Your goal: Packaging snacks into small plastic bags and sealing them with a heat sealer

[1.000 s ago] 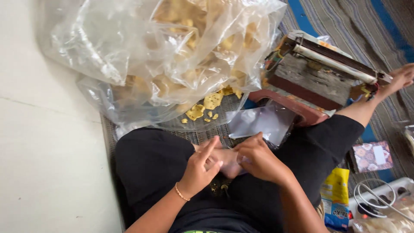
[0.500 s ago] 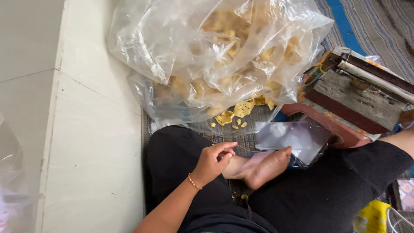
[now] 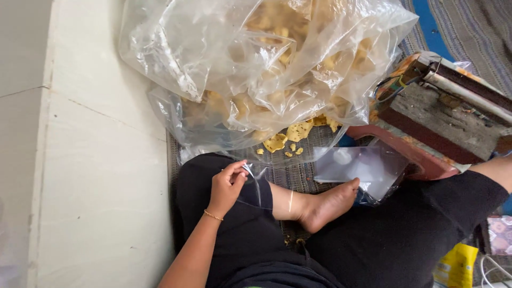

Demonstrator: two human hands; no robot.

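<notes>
Small clear plastic bag (image 3: 255,184) is pinched at its upper edge between thumb and fingertips of the left hand (image 3: 226,186), and hangs limp over the black-clothed knee, just left of the bare foot (image 3: 320,205). The right hand is not in view, so whether it is open or closed cannot be told.

Risk noted: the film is thin and held at one edge by one hand only; it is judged likely to slip, fold on itself or stay stuck shut.

Ahead of the left hand, loose yellow crackers (image 3: 288,136) lie on the woven mat (image 3: 298,173) at the mouth of the large clear sack (image 3: 256,64). Further spill is judged possible if the sack sags.

To the right, a stack of clear bags (image 3: 362,168) rests against a worn sealing device (image 3: 442,112); a knock from the foot could scatter it.
</notes>
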